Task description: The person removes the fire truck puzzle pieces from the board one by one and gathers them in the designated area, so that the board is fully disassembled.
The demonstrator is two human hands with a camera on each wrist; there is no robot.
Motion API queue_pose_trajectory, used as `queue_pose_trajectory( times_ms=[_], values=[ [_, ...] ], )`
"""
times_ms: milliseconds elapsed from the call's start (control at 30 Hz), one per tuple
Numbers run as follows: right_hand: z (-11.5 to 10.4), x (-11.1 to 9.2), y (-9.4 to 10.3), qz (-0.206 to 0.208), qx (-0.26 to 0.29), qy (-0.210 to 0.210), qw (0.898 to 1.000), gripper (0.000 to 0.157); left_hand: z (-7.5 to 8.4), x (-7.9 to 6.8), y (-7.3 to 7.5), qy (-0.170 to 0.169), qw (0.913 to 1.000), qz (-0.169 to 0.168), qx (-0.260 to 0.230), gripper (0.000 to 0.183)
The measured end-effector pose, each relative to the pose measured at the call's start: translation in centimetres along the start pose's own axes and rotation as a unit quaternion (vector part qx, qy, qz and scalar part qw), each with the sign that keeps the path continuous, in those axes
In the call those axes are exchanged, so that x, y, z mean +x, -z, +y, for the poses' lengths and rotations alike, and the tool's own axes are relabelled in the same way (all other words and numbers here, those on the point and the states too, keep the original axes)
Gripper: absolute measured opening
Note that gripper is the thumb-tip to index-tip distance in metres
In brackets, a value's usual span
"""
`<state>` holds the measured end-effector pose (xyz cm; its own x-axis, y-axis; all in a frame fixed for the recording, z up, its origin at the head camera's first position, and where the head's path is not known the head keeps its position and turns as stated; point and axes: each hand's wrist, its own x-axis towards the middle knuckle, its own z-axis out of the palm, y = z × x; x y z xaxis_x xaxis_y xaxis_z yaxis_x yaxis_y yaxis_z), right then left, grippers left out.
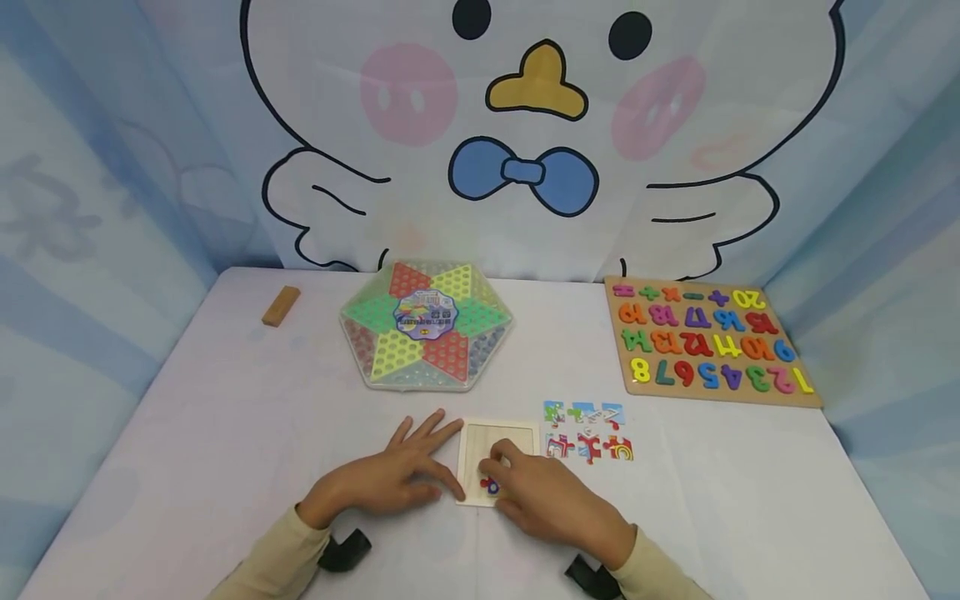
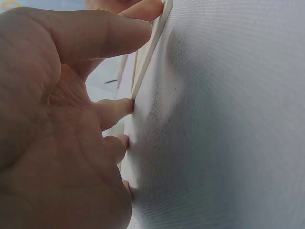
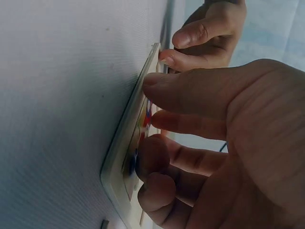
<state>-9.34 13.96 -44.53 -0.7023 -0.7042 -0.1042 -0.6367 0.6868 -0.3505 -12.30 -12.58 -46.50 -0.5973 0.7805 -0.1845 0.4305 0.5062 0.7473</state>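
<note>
A small pale wooden puzzle tray (image 1: 462, 450) lies on the table in front of me. My left hand (image 1: 386, 479) is spread flat at its left side, with the thumb at the near corner and a fingertip touching the upper left corner. Over the tray's lower part, my right hand (image 1: 551, 496) has its fingers curled and pinches a red and blue puzzle piece (image 1: 492, 487) against the tray floor. The right wrist view shows the thumb at the tray's rim (image 3: 114, 176); the fingers cover much of the piece. Several loose puzzle pieces (image 1: 588, 446) lie in two rows to the right.
Behind the tray sits a hexagonal Chinese checkers box (image 1: 427, 383). A number puzzle board (image 1: 712, 387) with coloured numerals is at the back right, and a wooden block (image 1: 281, 306) at the back left. A printed curtain (image 1: 525, 242) stands behind the white-covered table (image 1: 225, 433).
</note>
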Motion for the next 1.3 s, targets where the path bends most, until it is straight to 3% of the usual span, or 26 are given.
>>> queue_pose_trajectory(
  times_ms=[400, 733, 1300],
  values=[
    [0.14, -0.22, -0.28, 0.002, 0.043, 0.003, 0.999, 0.038, -0.04, -0.05, -0.02, -0.003, 1.0, 0.002, 0.003, 0.031],
    [0.55, 0.02, -0.24, -0.014, 0.107, -0.022, 0.994, 0.037, 0.07, 0.04, 0.01, 0.013, 0.9999, -0.003, -0.004, 0.029],
    [0.66, 0.13, -0.2, -0.009, 0.126, -0.029, 0.992, 0.033, -0.02, 0.06, 0.0, 0.007, 1.0, -0.001, -0.005, 0.03]
  ],
)
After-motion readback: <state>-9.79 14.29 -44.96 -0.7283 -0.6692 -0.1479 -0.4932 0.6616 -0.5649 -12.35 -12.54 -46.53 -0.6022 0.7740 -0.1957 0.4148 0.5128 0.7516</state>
